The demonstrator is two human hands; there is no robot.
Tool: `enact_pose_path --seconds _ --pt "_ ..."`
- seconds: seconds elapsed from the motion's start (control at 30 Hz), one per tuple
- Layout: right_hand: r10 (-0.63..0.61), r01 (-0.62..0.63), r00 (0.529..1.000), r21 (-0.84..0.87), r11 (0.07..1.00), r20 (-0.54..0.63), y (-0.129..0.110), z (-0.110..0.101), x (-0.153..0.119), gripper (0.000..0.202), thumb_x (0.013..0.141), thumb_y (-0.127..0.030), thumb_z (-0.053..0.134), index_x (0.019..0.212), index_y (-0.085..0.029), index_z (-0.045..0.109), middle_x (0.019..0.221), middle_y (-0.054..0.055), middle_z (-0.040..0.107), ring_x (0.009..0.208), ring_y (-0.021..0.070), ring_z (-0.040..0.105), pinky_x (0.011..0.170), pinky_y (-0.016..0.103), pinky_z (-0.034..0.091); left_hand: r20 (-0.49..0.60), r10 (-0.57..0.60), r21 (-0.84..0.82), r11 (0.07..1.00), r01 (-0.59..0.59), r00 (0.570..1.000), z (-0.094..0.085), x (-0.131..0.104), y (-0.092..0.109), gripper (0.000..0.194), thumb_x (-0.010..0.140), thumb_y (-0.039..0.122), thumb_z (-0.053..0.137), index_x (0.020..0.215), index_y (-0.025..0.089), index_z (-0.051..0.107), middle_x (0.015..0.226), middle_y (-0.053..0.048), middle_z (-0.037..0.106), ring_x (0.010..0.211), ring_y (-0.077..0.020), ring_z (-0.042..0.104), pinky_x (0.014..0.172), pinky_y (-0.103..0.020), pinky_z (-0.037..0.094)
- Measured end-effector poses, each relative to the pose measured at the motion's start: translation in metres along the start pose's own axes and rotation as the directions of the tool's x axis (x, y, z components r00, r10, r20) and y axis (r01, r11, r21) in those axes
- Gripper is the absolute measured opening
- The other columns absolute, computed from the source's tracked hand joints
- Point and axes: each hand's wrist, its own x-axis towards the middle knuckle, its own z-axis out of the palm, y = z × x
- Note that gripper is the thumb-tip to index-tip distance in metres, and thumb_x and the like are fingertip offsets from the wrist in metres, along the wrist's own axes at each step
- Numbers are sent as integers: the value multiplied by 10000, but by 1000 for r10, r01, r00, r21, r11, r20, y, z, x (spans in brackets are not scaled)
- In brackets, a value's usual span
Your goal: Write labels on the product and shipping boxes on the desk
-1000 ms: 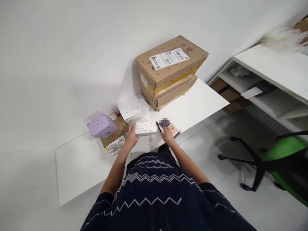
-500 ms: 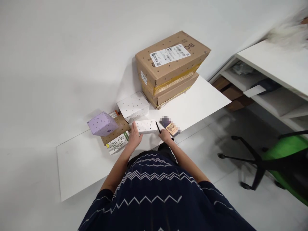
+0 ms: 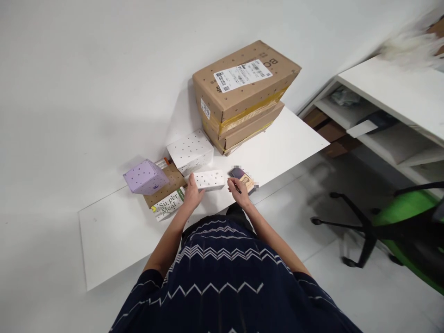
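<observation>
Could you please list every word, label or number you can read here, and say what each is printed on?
"Su.per Meal": white packet beside the left hand.
"BO", cut off: side of the top cardboard box.
Shipping label and small side sticker: too small to read.

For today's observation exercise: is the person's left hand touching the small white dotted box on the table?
Touching. The head view shows the left hand pressed against the near left end of the small white dotted box.
</observation>
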Motion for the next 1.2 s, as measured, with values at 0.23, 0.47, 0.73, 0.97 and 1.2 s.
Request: enact_pose_path --seconds 0.23,0.47,0.73,0.97,1.2 --pt "-151 142 988 -228 963 -21 -20 -9 4 575 927 -642 461 1054 -132 696 778 82 616 681 193 566 692 337 500 -15 -4 -59 998 3 1000 3 -7 11 873 758 272 774 1477 146 295 1448 -237 462 1340 -379 484 1108 -522 397" --pt "-135 124 990 -217 968 -40 -19 -21 -3 492 944 -558 483 1060 -135 707 798 77 636 716 191 576 710 325 492 83 -12 -223 974 30 996 -3 -15 11 812 771 253 755 1467 215 339 1476 -187 451 1146 -296 621 1035 -470 462" --pt "-123 112 991 -171 979 -53 -15 -16 1 539 940 -605 463 1083 -145 706 869 104 677 761 209 605 714 342 507 73 -31 -240 970 48 997 -4 -8 7 842 736 200 761 1471 231 353 1483 -165 469 1390 -366 437 1140 -517 354" --pt "31 -31 999 -15 999 -23 -18 -19 12 549 918 -646 448 1054 -176 697 887 82 686 723 200 626 635 318 531 32 -65 -432 899 72 997 6 17 -7 773 742 339 775 1425 211 438 1376 -141 568 1219 -268 581 1042 -413 455" --pt "30 13 996 -476 880 84 -1 -24 14 139 806 -171 514 732 -189 630 715 58 624 721 199 582 645 275 437 -31 -301 -401 877 264 953 31 47 -18 646 874 462 617 1417 155 447 1307 -194 618 1140 -283 638 923 -386 502"
